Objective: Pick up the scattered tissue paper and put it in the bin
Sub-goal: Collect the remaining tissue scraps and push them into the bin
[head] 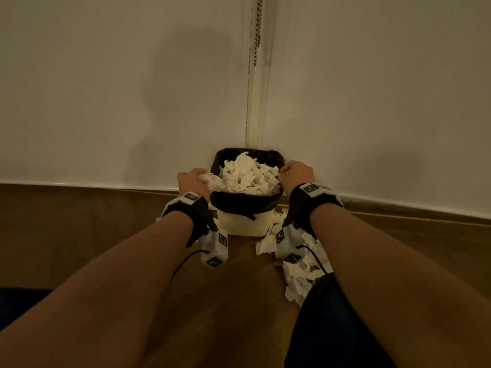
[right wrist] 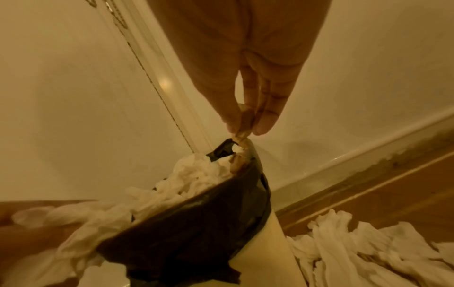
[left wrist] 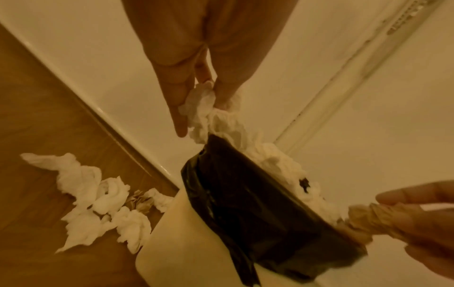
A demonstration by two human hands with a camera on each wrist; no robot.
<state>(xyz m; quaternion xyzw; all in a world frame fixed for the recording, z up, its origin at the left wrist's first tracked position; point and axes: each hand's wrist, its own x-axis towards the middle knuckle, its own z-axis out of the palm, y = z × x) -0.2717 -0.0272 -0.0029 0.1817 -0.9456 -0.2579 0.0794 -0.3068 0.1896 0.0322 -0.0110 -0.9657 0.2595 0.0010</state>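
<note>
A small cream bin [head: 243,223] lined with a black bag [head: 247,201] stands against the wall, heaped with white tissue paper [head: 247,173]. My left hand [head: 192,181] is at the bin's left rim and pinches a crumpled white tissue [left wrist: 200,103] that trails over the edge. At the right rim, my right hand [head: 296,175] pinches a twisted brownish tissue [right wrist: 242,134] between thumb and fingers just above the bag's edge. More tissue lies scattered on the floor to the right of the bin [head: 300,274] and to its left [left wrist: 98,203].
The bin sits on a wooden floor [head: 106,235] in front of a white wall with a skirting board [head: 79,185]. A bead chain [head: 257,30] hangs down the wall above the bin. Dark blue fabric [head: 332,328] shows at the lower right.
</note>
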